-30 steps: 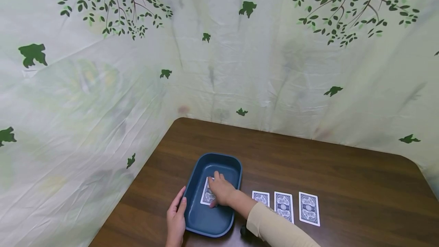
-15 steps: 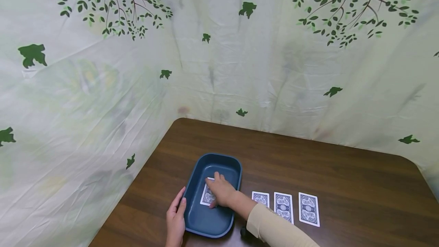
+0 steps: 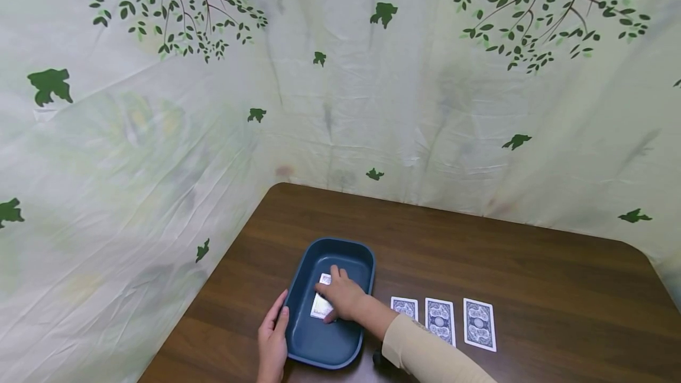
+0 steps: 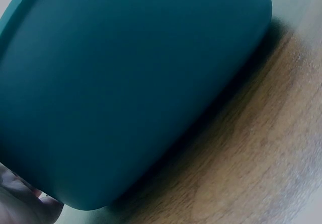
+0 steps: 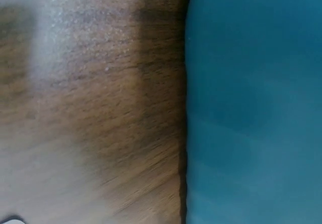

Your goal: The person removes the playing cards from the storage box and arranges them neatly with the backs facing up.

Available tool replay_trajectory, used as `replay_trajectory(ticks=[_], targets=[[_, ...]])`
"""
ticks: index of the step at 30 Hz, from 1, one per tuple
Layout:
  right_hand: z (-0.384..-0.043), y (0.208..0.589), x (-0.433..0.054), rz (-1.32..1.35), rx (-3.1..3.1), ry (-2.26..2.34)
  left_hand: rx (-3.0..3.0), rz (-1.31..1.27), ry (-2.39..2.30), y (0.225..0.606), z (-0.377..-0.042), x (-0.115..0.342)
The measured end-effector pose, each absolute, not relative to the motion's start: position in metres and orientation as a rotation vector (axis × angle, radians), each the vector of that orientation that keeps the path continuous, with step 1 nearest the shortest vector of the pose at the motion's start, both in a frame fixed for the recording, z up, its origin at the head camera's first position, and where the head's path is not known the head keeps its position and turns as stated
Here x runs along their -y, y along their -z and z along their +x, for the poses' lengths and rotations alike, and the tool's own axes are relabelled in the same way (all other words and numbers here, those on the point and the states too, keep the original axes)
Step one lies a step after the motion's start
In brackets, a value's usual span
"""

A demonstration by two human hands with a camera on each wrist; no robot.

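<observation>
A blue rectangular tray (image 3: 314, 341) stands on the brown wooden table. My left hand (image 3: 273, 336) grips its left side, thumb up by the rim; in the left wrist view a bit of that hand (image 4: 25, 204) shows at the tray's lower corner. Inside the tray lies a playing card (image 3: 321, 306), its face pale with glare and its right part hidden under my right hand (image 3: 346, 299). That hand pinches the card, thumb at the near edge and fingertips by the far edge. Only the tray's outer wall (image 5: 251, 108) and the table fill the right wrist view.
Three patterned playing cards lie in a row right of the tray: a left card (image 3: 405, 306) partly behind my sleeve (image 3: 425, 350), a middle card (image 3: 440, 318) and a right card (image 3: 479, 324). A leaf-printed cloth (image 3: 425, 152) hangs behind the table (image 3: 479, 247).
The card in the tray has turned from its blue pattern to a bright pale sheen, and my right index finger has shifted slightly left across it. My left hand and the tray stay put.
</observation>
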State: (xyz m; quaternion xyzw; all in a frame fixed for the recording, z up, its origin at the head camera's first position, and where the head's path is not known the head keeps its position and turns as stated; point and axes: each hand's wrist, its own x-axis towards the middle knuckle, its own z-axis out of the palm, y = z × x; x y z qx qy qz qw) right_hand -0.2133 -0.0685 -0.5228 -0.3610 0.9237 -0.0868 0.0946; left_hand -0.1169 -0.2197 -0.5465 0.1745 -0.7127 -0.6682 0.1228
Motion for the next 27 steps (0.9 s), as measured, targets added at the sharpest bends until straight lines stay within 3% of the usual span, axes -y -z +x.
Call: replay_trajectory(ticks=[13, 21, 27], targets=[[-0.214, 0.502, 0.049, -1.087, -2.716, 0.483, 2.099, 0.498, 1.949, 0.546, -0.117, 0.217], [-0.212, 0.468, -0.005, -1.158, -2.629, 0.809, 2.048, 0.481, 1.917, 0.548, -0.118, 0.216], [-0.209, 0.462, -0.050, -1.184, -2.634, 0.829, 2.027, 0.473, 1.916, 0.551, -0.118, 0.217]])
